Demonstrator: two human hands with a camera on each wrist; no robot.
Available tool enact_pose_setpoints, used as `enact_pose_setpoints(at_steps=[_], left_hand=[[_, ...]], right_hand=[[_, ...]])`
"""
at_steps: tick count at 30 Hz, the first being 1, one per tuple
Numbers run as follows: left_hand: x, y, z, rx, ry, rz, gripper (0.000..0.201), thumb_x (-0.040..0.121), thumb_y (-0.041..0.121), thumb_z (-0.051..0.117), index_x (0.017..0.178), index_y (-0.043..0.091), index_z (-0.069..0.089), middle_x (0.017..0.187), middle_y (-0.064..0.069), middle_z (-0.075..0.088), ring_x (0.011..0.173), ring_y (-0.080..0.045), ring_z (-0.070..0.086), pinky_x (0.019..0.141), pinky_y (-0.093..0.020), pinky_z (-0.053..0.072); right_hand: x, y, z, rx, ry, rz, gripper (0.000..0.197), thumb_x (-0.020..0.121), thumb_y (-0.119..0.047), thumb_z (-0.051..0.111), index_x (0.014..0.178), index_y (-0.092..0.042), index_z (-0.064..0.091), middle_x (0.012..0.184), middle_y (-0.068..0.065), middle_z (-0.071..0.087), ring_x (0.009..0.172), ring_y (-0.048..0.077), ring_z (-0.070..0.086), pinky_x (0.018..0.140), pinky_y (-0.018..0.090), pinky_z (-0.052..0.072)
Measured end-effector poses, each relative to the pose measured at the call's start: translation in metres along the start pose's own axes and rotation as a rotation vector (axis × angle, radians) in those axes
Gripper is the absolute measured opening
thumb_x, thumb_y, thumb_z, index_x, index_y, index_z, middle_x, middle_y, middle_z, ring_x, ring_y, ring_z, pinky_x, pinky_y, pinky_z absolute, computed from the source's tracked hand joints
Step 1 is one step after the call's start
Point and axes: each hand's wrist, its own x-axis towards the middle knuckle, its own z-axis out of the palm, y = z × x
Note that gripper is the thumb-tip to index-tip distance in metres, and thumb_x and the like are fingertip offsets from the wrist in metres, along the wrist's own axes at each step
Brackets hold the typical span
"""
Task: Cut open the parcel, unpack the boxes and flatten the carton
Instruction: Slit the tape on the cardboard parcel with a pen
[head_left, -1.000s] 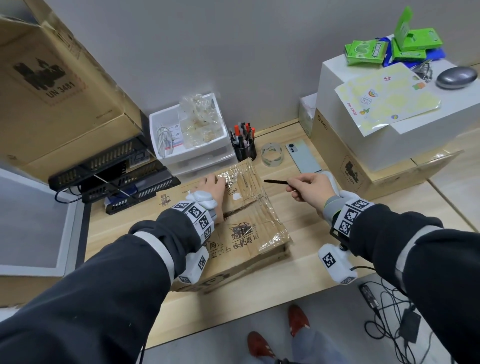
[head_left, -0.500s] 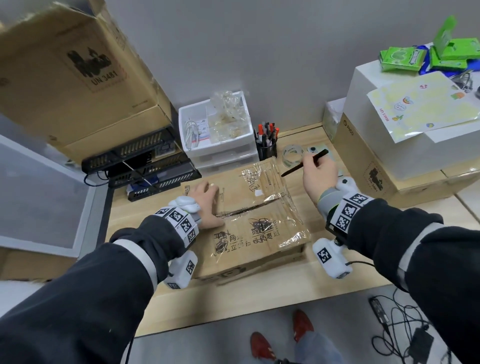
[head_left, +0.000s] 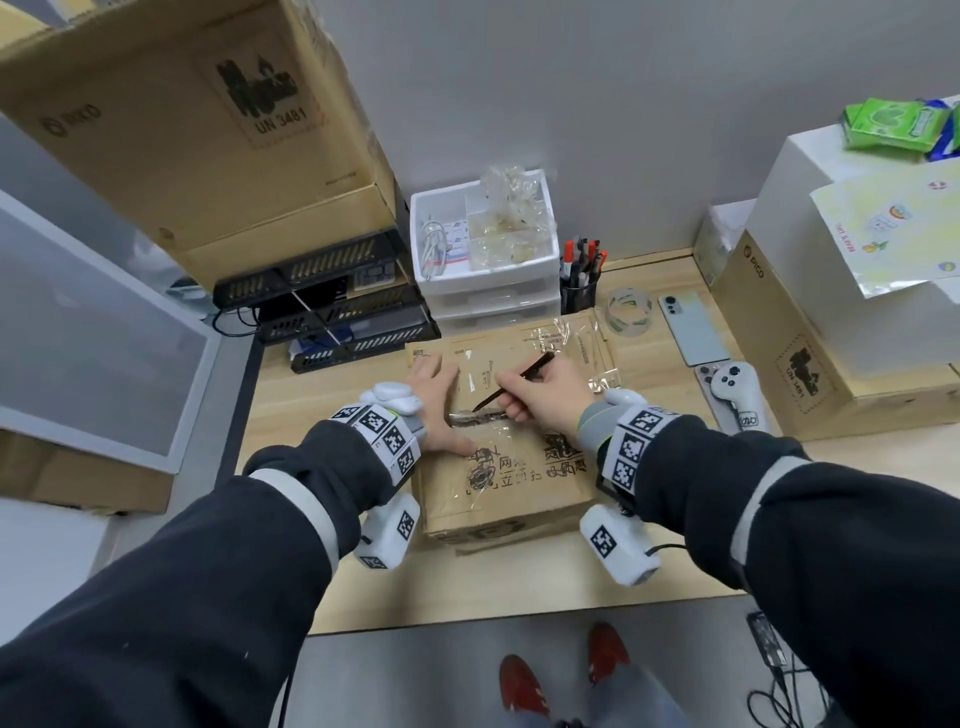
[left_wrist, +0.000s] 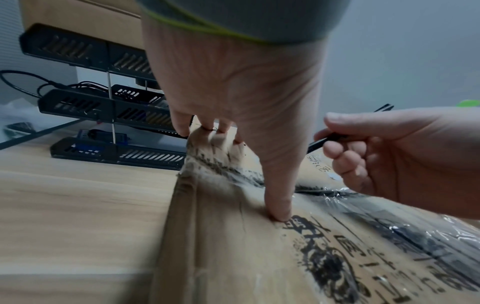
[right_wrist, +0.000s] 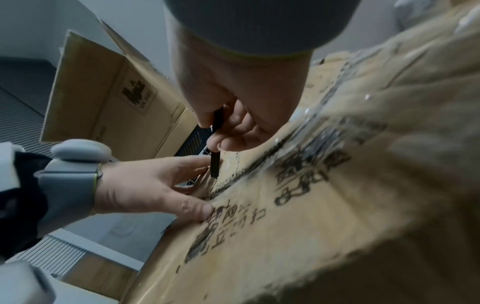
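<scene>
Head view: the right hand (head_left: 550, 397), pinching a thin black blade (head_left: 514, 384), has swung in from the right; its tip now meets the taped centre seam of the parcel (head_left: 519, 483). Left hand (head_left: 441, 410) presses flat, fingers spread. Cutting is likely starting.

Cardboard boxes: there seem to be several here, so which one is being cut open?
The flat taped parcel on the desk, right in front of the person. Their left hand presses on it while the right hand holds a thin black tool at its seam.
</scene>
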Motion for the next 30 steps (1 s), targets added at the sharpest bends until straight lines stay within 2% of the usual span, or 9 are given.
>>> enact_pose_setpoints(at_steps=[4, 6, 9, 13, 16, 18, 23, 27, 30], left_hand=[[-0.001, -0.001, 0.004, -0.038, 0.015, -0.002, 0.118, 0.036, 0.078, 0.065, 0.133, 0.014, 0.044, 0.129, -0.006, 0.038, 0.122, -0.027, 0.038, 0.103, -0.044, 0.041], [-0.001, -0.002, 0.005, -0.051, 0.005, -0.002, 0.121, 0.040, 0.077, 0.067, 0.139, 0.013, 0.040, 0.141, -0.010, 0.035, 0.131, -0.029, 0.033, 0.109, -0.044, 0.037], [0.000, -0.002, 0.005, -0.055, 0.004, -0.001, 0.122, 0.044, 0.076, 0.071, 0.143, 0.014, 0.037, 0.146, -0.009, 0.032, 0.136, -0.029, 0.030, 0.112, -0.044, 0.034], [-0.001, -0.002, 0.005, -0.050, -0.028, -0.023, 0.127, 0.053, 0.068, 0.080, 0.154, 0.015, 0.024, 0.163, -0.013, 0.012, 0.151, -0.031, 0.010, 0.122, -0.046, 0.020], [0.001, 0.000, 0.004, -0.040, -0.038, -0.041, 0.130, 0.043, 0.076, 0.074, 0.150, 0.017, 0.029, 0.158, -0.012, 0.021, 0.146, -0.031, 0.019, 0.118, -0.048, 0.026], [0.003, 0.004, 0.002, -0.016, -0.025, -0.044, 0.126, 0.037, 0.079, 0.070, 0.142, 0.018, 0.037, 0.142, -0.008, 0.034, 0.133, -0.027, 0.032, 0.110, -0.048, 0.036], [0.005, 0.014, -0.001, 0.067, -0.031, -0.097, 0.112, 0.038, 0.072, 0.081, 0.129, 0.017, 0.045, 0.122, -0.002, 0.039, 0.115, -0.023, 0.038, 0.099, -0.046, 0.043], [0.005, 0.020, -0.005, 0.139, -0.081, -0.136, 0.109, 0.040, 0.073, 0.079, 0.128, 0.018, 0.044, 0.125, -0.004, 0.039, 0.115, -0.025, 0.041, 0.096, -0.048, 0.045], [0.004, 0.026, -0.009, 0.181, -0.120, -0.149, 0.106, 0.047, 0.069, 0.081, 0.130, 0.017, 0.042, 0.135, -0.007, 0.038, 0.118, -0.028, 0.044, 0.097, -0.048, 0.046]], right_hand=[[0.003, 0.008, 0.020, 0.010, 0.003, 0.007, 0.022, 0.095, -0.023, 0.065, 0.095, -0.001, 0.069, 0.077, 0.013, 0.073, 0.055, 0.014, 0.064, 0.059, 0.025, 0.057], [0.004, 0.012, 0.027, -0.003, -0.005, 0.012, 0.019, 0.095, -0.023, 0.065, 0.090, -0.005, 0.069, 0.075, 0.011, 0.072, 0.055, 0.014, 0.064, 0.059, 0.024, 0.057], [0.003, 0.016, 0.031, -0.034, 0.006, 0.009, 0.018, 0.096, -0.022, 0.064, 0.082, -0.010, 0.066, 0.070, 0.008, 0.070, 0.052, 0.013, 0.062, 0.056, 0.023, 0.055], [0.001, 0.017, 0.025, -0.071, 0.046, -0.022, 0.021, 0.097, -0.021, 0.061, 0.086, -0.004, 0.067, 0.068, 0.010, 0.068, 0.055, 0.019, 0.061, 0.057, 0.029, 0.054], [0.003, 0.018, 0.015, -0.078, 0.097, -0.038, 0.019, 0.096, -0.023, 0.061, 0.090, -0.007, 0.067, 0.069, 0.009, 0.070, 0.056, 0.019, 0.063, 0.058, 0.032, 0.056], [0.003, 0.017, 0.007, -0.094, 0.118, -0.039, 0.018, 0.096, -0.024, 0.060, 0.091, -0.008, 0.067, 0.071, 0.010, 0.071, 0.055, 0.019, 0.063, 0.057, 0.031, 0.056], [0.001, 0.019, -0.009, -0.123, 0.162, -0.009, 0.017, 0.097, -0.022, 0.060, 0.092, -0.007, 0.065, 0.068, 0.009, 0.069, 0.052, 0.019, 0.061, 0.053, 0.030, 0.055], [-0.001, 0.022, -0.026, -0.117, 0.208, 0.023, 0.027, 0.097, -0.024, 0.060, 0.080, -0.004, 0.064, 0.065, 0.011, 0.068, 0.049, 0.021, 0.060, 0.056, 0.034, 0.057], [-0.005, 0.018, -0.039, -0.088, 0.220, 0.031, 0.031, 0.098, -0.025, 0.059, 0.074, -0.005, 0.060, 0.065, 0.012, 0.066, 0.045, 0.020, 0.056, 0.051, 0.031, 0.053]])
